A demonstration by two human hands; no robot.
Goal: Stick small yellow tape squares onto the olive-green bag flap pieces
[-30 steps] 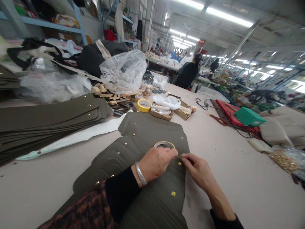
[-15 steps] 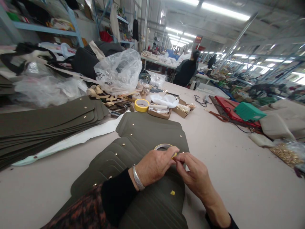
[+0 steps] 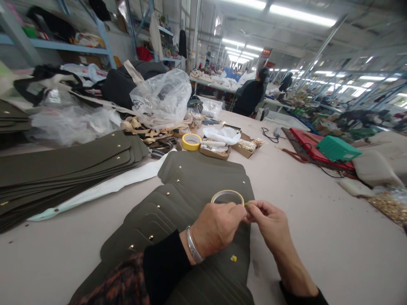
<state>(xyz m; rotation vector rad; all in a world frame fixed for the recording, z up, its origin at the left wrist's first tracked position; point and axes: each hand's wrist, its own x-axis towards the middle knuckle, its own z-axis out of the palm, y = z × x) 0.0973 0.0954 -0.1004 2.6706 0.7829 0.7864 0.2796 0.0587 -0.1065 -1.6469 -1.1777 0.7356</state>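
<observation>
olive panels (image 3: 203, 167) lie in an overlapping pile on the pale tabletop (image 3: 305, 237), and both hands work above their right edge. the left hand (image 3: 216, 226), which has a silver bracelet (image 3: 194, 246) at its wrist, seems closed around the near side of a roll of tape (image 3: 227, 192); the far rim of this roll shows as a yellow ring just beyond the knuckles. the right hand (image 3: 270, 222) has its thumb and forefinger pinched narrow, with the tips beside the left fingertips. whether a bit of tape is between them, one cannot tell, because the place is too small and partly covered.

by judgement, the step in hand is to work at the loose end of the tape. the next move would call for a firm left grip and a light, exact pull from the right, so that the panels below are not shifted.

the roll is nearest to the left hand, and the right hand is near its right side. below the hands, on the panels and near their right border, one small yellow piece (image 3: 233, 258) lies apart from both. small metal studs (image 3: 168, 193) sit along the left side of the panels. farther away, a second yellow roll (image 3: 191, 142) rests beside an open carton (image 3: 214, 153).
</observation>
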